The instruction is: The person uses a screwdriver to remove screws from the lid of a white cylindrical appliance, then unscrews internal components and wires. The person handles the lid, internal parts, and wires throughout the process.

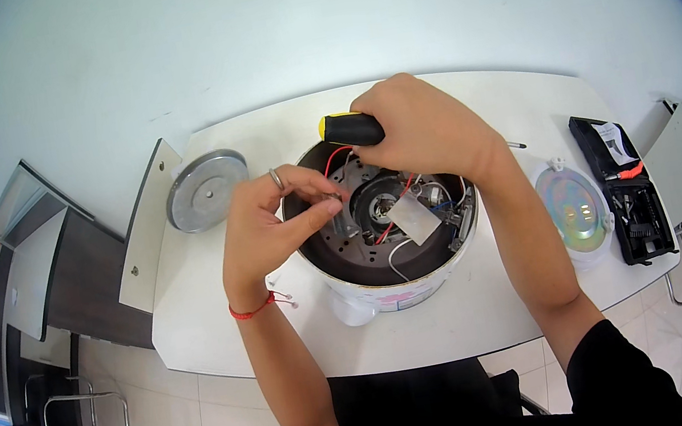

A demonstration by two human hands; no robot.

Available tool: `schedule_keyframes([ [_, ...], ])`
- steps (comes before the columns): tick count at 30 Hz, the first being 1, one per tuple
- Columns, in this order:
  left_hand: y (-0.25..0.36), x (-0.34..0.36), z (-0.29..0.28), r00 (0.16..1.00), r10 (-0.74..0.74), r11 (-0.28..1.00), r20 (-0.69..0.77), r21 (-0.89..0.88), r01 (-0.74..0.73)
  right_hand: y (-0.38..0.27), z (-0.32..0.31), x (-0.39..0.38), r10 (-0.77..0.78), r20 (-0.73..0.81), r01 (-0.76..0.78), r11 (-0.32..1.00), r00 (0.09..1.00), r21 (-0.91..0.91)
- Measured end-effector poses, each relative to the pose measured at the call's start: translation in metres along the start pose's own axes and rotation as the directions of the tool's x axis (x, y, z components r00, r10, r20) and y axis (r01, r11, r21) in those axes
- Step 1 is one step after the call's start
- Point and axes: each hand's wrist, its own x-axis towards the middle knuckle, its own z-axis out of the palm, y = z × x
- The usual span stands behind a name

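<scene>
An opened rice cooker body (386,291) stands on the white table, its metal base, wires and round centre showing from above. My right hand (433,127) is closed round the black and yellow handle of a screwdriver (351,130), held over the cooker's far rim; the tool's shaft does not show. Over the cooker's left side, my left hand (271,225) pinches thumb and forefinger together. Something small and greyish is at those fingertips, too small to name. Red and white wires and a pale flat plate (414,219) lie inside the cooker.
A round metal cover (207,190) lies at the table's left. To the right are a round, shiny lid (573,210) and an open black tool case (629,210) with bits and an orange-handled tool. Chairs (78,419) stand beyond the table, and a wall rises behind it.
</scene>
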Motion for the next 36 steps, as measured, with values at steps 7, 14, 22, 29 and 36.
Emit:
schedule_keyframes([
  [7, -0.002, -0.002, -0.003, 1.000, 0.002, 1.000, 0.016, -0.019, -0.001, -0.001, -0.001, 0.004, 0.073, 0.049, -0.074, 0.997, 0.996, 0.017],
  [14, 0.003, -0.003, -0.007, 0.997, 0.036, 0.999, 0.068, 0.000, -0.037, 0.003, 0.000, 0.005, 0.086, 0.036, -0.085, 0.996, 0.996, -0.028],
  [22, 0.012, -0.008, -0.008, 0.998, -0.028, 0.999, 0.055, 0.018, 0.027, 0.002, -0.002, 0.007, 0.135, 0.005, -0.135, 0.990, 0.991, 0.029],
  [29, 0.010, -0.006, -0.008, 0.997, 0.015, 0.999, 0.073, 0.035, -0.018, 0.004, -0.005, 0.005, 0.094, -0.078, -0.087, 0.992, 0.993, 0.087],
  [36, 0.006, -0.006, -0.008, 0.995, 0.050, 0.999, 0.086, 0.012, -0.052, 0.003, -0.012, 0.003, 0.051, -0.088, -0.042, 0.994, 0.995, 0.103],
])
